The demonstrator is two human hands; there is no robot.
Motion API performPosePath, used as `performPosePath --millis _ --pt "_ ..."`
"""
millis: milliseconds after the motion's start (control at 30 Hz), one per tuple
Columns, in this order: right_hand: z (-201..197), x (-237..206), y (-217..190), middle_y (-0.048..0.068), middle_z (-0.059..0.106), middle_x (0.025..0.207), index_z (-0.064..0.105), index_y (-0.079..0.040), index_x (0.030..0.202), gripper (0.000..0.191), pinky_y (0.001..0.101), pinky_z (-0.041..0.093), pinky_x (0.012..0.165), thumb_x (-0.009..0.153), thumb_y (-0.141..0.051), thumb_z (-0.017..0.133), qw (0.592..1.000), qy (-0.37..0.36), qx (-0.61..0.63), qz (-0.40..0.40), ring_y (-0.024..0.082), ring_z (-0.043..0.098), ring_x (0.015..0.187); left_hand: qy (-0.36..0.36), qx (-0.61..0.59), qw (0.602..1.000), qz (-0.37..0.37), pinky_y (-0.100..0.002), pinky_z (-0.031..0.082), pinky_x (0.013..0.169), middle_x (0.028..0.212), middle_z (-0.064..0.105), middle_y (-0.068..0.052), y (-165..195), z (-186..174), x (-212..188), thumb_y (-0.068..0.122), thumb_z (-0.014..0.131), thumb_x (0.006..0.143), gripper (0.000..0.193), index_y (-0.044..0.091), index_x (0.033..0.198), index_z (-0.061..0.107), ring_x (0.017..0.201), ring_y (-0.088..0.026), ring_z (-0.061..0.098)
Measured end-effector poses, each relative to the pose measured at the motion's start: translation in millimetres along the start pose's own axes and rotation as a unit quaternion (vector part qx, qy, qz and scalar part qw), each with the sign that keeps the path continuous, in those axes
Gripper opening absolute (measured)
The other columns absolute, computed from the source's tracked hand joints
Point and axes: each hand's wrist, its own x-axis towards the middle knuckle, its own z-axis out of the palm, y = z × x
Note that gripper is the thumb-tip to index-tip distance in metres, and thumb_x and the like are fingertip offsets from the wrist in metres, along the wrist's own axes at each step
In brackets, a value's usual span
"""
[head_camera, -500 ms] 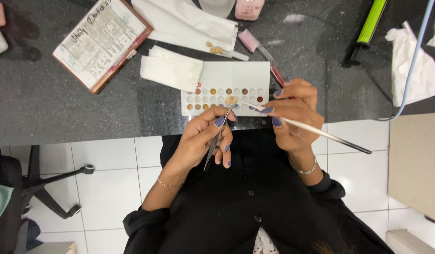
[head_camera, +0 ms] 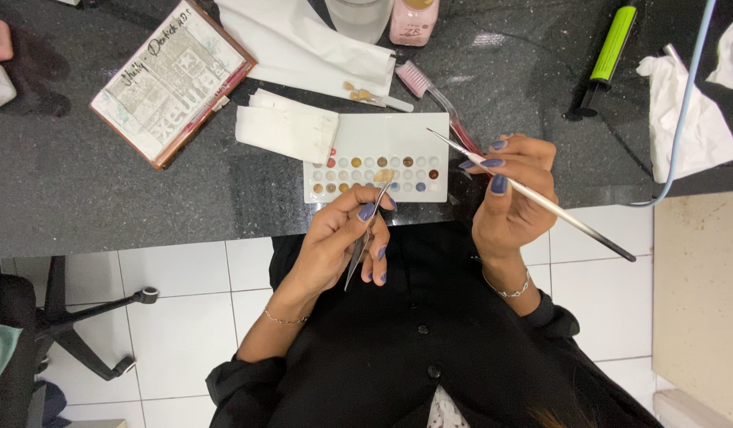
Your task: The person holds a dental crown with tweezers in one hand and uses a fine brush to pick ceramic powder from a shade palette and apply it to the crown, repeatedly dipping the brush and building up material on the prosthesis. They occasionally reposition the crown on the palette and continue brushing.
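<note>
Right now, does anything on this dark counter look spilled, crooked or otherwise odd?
Little stands out. The notebook lies askew at the counter's far left, and a crumpled tissue sits at the right. A few tan bits lie on the white paper above the white palette. The left hand holds tweezers, the right hand a thin brush.

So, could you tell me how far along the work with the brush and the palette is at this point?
Done: many wells of the white palette already hold colour. In hand: the left hand grips tweezers holding a small tan piece over it; the right hand holds a fine brush, tip off the piece. Left: more tan pieces lie on the white paper.
</note>
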Motion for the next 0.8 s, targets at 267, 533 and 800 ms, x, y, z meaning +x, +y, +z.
performPosePath --millis 267,533,800 --pt "-7.2 1.3 -28.6 -0.001 0.071 0.085 0.067 -0.017 0.097 0.011 0.0475 0.046 0.102 0.1 -0.026 0.062 0.985 -0.002 0.022 -0.172 0.018 0.056 0.103 -0.001 0.043 0.994 0.097 -0.024 0.052 0.045 0.076 0.063 -0.011 28.6 4.3 -17.8 0.016 0.039 0.116 0.027 -0.004 0.127 0.053 0.055 -0.017 0.067" --pt "9.1 24.2 -54.8 0.004 0.069 0.092 0.067 -0.01 0.097 0.014 0.0476 0.045 0.095 0.105 -0.02 0.059 0.966 -0.162 -0.055 -0.196 0.022 0.059 0.098 0.065 0.081 0.983 0.153 -0.021 0.036 0.043 0.073 0.06 -0.009 26.2 -6.6 0.7 0.012 0.046 0.114 0.024 -0.005 0.126 0.058 0.049 -0.008 0.048" --pt "19.9 -4.3 -32.4 0.006 0.068 0.094 0.061 -0.008 0.096 0.015 0.0428 0.051 0.094 0.102 -0.021 0.058 0.958 0.117 0.012 -0.261 0.022 0.06 0.099 0.108 0.092 0.97 0.197 -0.022 0.035 0.043 0.073 0.059 -0.009 21.5 -21.2 8.5 0.014 0.051 0.114 0.023 -0.004 0.125 0.06 0.048 -0.009 0.045"
